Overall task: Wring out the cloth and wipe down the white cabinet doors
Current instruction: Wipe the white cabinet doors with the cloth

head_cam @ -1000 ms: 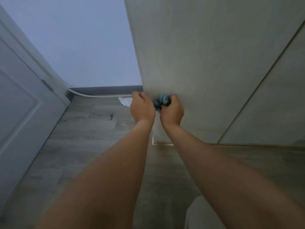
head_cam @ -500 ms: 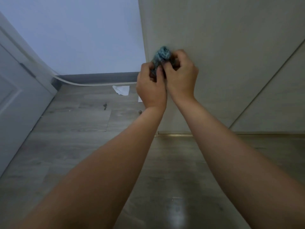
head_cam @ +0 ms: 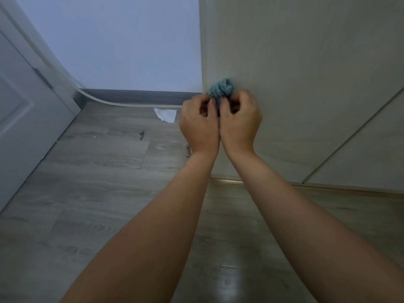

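A small blue cloth (head_cam: 221, 88) is bunched into a ball in front of the white cabinet door (head_cam: 306, 73). My left hand (head_cam: 200, 125) and my right hand (head_cam: 239, 121) are pressed side by side, and both grip the cloth's lower part with curled fingers. Only the top of the cloth shows above my fingers. The hands are at the cabinet door's left edge, a little above the floor. A second cabinet door (head_cam: 360, 154) stands to the right, across a thin diagonal gap.
Grey wood floor (head_cam: 98, 193) spreads below. A scrap of white paper (head_cam: 166, 114) lies by the dark skirting board (head_cam: 140, 96). A white room door (head_cam: 19, 119) stands at the left, and a pale blue wall (head_cam: 120, 44) rises behind.
Both hands rose with the cloth from low on the door, then dropped slightly. They have stayed pressed together round the cloth.
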The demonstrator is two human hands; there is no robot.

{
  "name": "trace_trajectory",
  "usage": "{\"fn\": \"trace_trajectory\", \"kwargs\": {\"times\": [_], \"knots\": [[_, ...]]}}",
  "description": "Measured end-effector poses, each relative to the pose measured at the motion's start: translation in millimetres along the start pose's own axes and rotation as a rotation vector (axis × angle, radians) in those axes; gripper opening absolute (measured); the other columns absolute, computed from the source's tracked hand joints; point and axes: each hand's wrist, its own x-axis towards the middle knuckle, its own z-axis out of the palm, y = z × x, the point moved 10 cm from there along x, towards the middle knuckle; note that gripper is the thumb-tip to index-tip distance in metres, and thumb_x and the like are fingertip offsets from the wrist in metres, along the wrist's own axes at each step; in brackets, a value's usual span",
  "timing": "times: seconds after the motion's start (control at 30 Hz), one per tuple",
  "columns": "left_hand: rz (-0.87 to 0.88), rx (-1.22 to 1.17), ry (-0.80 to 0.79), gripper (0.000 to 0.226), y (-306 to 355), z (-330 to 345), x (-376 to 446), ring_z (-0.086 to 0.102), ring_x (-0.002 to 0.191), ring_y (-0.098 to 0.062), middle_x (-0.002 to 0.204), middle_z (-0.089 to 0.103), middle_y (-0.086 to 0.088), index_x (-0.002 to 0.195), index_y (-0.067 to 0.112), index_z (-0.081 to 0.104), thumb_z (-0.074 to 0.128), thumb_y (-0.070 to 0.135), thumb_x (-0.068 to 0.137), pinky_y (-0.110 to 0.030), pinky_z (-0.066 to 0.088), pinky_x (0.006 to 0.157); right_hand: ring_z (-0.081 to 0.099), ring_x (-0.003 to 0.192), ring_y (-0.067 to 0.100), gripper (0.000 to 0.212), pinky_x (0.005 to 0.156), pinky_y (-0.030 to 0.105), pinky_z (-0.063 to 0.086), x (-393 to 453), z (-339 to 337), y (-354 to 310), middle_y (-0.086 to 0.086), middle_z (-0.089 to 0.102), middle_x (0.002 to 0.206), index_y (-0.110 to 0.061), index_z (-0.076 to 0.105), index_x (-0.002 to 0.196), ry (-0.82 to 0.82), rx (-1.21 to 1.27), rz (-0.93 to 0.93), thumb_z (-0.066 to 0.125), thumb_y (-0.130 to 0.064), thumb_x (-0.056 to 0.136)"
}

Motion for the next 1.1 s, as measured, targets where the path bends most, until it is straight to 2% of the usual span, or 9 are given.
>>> {"fn": "trace_trajectory", "kwargs": {"times": [0.1, 0.23, 0.43, 0.53, 0.7, 0.8, 0.9, 1.0, 1.1], "knots": [[-0.106, 0.011, -0.074, 0.005, -27, 15, -14, 0.063, 0.076, -0.016, 0.084, 0.068, 0.0, 0.089, 0.017, 0.072, 0.067, 0.018, 0.087, -0.029, 0.05, 0.072, 0.053, 0.065, 0.016, 0.013, 0.061, 0.025, 0.034, -11, 4, 33, 0.006, 0.061, 0.072, -0.009, 0.057, 0.07, -0.014, -0.039, 0.089, 0.066, -0.013, 0.079], [-0.332, 0.155, -0.323, 0.007, -88, 36, -57, 0.062, 0.078, -0.012, 0.085, 0.071, 0.002, 0.089, 0.014, 0.075, 0.071, 0.01, 0.086, -0.038, 0.053, 0.081, 0.059, 0.069, 0.025, 0.008, 0.061, 0.032, 0.042, -58, 12, 121, 0.005, 0.062, 0.071, -0.005, 0.06, 0.071, -0.197, -0.118, 0.483, 0.064, -0.006, 0.078], [0.126, -0.004, -0.091, 0.006, 20, 29, -19, 0.059, 0.078, -0.004, 0.087, 0.069, -0.002, 0.09, 0.012, 0.074, 0.073, 0.011, 0.084, -0.016, 0.046, 0.074, 0.048, 0.069, 0.017, 0.014, 0.063, 0.022, 0.032, 7, -37, 33, 0.008, 0.057, 0.077, -0.01, 0.054, 0.073, 0.145, -0.035, 0.109, 0.067, -0.012, 0.075], [0.058, -0.058, -0.155, 0.009, 3, 41, -23, 0.059, 0.075, 0.003, 0.09, 0.07, -0.002, 0.094, 0.012, 0.075, 0.074, 0.012, 0.085, -0.01, 0.045, 0.074, 0.047, 0.068, 0.016, 0.015, 0.063, 0.022, 0.031, 6, -40, 40, 0.008, 0.056, 0.078, -0.01, 0.052, 0.072, 0.125, -0.044, 0.075, 0.066, -0.007, 0.075], [-0.294, 0.037, -0.489, 0.012, -75, 79, -77, 0.066, 0.079, -0.013, 0.086, 0.074, -0.001, 0.091, 0.008, 0.078, 0.075, 0.003, 0.08, -0.027, 0.051, 0.078, 0.061, 0.08, 0.031, 0.011, 0.066, 0.03, 0.039, -47, -32, 143, 0.009, 0.063, 0.079, -0.012, 0.056, 0.075, -0.064, -0.155, 0.483, 0.064, -0.004, 0.077], [-0.099, 0.056, -0.403, 0.013, -27, 80, -63, 0.067, 0.081, -0.013, 0.088, 0.075, -0.001, 0.091, 0.011, 0.079, 0.075, 0.007, 0.08, -0.031, 0.055, 0.079, 0.058, 0.077, 0.026, 0.01, 0.067, 0.026, 0.035, -20, -52, 110, 0.011, 0.062, 0.081, -0.009, 0.057, 0.075, 0.071, -0.145, 0.329, 0.066, -0.008, 0.073], [0.161, -0.068, -0.236, 0.012, 47, 68, -35, 0.063, 0.078, -0.004, 0.088, 0.072, 0.0, 0.092, 0.012, 0.079, 0.076, 0.01, 0.081, -0.018, 0.052, 0.076, 0.049, 0.072, 0.015, 0.012, 0.066, 0.018, 0.033, 21, -85, 48, 0.008, 0.057, 0.083, -0.007, 0.056, 0.08, 0.263, -0.054, 0.102, 0.067, -0.009, 0.074], [0.146, -0.144, -0.244, 0.012, 45, 76, -35, 0.065, 0.079, -0.004, 0.088, 0.072, 0.0, 0.093, 0.011, 0.079, 0.077, 0.01, 0.081, -0.018, 0.052, 0.077, 0.048, 0.067, 0.016, 0.014, 0.062, 0.023, 0.035, 31, -91, 47, 0.007, 0.055, 0.078, -0.009, 0.053, 0.073, 0.237, -0.062, 0.039, 0.066, -0.009, 0.074], [-0.037, 0.031, -0.426, 0.014, -10, 102, -70, 0.067, 0.081, -0.01, 0.09, 0.074, -0.003, 0.093, 0.009, 0.079, 0.078, 0.007, 0.079, -0.031, 0.056, 0.084, 0.052, 0.067, 0.021, 0.016, 0.061, 0.029, 0.034, -2, -79, 117, 0.008, 0.058, 0.074, -0.013, 0.052, 0.07, 0.077, -0.162, 0.283, 0.067, -0.009, 0.073]]}}
